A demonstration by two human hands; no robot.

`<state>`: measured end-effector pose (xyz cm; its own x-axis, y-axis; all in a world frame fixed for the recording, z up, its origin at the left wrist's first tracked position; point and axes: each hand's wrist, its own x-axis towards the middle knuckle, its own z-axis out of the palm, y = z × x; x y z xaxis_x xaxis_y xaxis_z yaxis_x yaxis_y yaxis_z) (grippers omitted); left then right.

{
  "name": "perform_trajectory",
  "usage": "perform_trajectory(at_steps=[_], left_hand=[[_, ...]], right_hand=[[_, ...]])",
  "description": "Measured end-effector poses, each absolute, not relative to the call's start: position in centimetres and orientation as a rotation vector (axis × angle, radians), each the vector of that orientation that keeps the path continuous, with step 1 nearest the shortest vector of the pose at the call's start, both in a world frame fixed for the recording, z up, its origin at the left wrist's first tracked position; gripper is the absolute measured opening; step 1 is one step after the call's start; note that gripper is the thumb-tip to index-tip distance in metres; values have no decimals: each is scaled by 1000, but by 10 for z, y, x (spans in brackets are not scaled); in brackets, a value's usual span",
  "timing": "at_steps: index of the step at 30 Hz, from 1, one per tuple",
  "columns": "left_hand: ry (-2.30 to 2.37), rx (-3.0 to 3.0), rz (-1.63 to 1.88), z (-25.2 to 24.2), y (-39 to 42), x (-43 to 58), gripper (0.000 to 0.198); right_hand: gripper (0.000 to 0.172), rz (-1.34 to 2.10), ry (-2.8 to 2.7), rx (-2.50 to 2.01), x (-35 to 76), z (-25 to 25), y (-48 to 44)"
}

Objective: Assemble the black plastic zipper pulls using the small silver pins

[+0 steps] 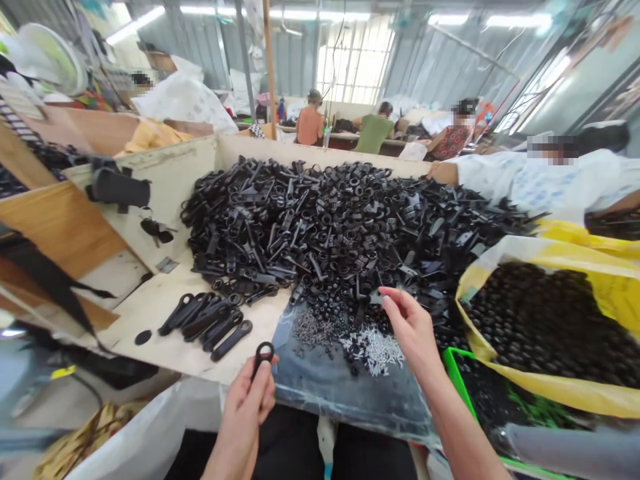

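My left hand (247, 400) is closed around a black plastic part with a ring-shaped end (264, 351), held near the table's front edge. Its lower length is hidden by my fingers. My right hand (411, 323) is at the front of a large heap of black plastic parts (320, 220), thumb and forefinger drawn together in a pinch. A small greyish flat piece (375, 299) shows at those fingertips; I cannot make out its kind. Below the right hand lie silver screws (377, 350), with a pile of small dark screws (313, 330) to their left.
Several black ring-ended handles (205, 320) lie in a row at left, beside a black disc (143, 337). At right, a yellow bag (475, 320) of round black pieces rests above a green crate (455, 360). Co-workers (375, 133) sit behind the heap.
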<state>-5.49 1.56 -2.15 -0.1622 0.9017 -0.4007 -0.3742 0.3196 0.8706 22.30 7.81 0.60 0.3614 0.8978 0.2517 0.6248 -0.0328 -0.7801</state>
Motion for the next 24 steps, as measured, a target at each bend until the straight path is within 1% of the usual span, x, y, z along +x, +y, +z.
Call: perform_trajectory(at_steps=[3,7,9,13,17,20,24], left_hand=[[1267,531,1314,-11,29,-63,56],[1282,525,1337,5,40,-72,60],[1269,533,1304,7,39,-70,61],[1229,582,1171,2,34,-55,63],[1213,588,1158,-6,30,-42,58],[1206,589,1131,-11,31,-38,60],[1178,576,1079,-17,32,-36,59]], right_hand=[[51,313,-1395,-1823,236,7,108],[30,246,-1529,-1985,220,7,128],[24,216,-1589,-2071,210,8,132],[26,205,-1634,-2192,203,11,131],[26,294,-1596,-2232,220,15,120],[29,372,-1558,-2183,235,17,109],[38,461,-1544,-2029,228,12,110]])
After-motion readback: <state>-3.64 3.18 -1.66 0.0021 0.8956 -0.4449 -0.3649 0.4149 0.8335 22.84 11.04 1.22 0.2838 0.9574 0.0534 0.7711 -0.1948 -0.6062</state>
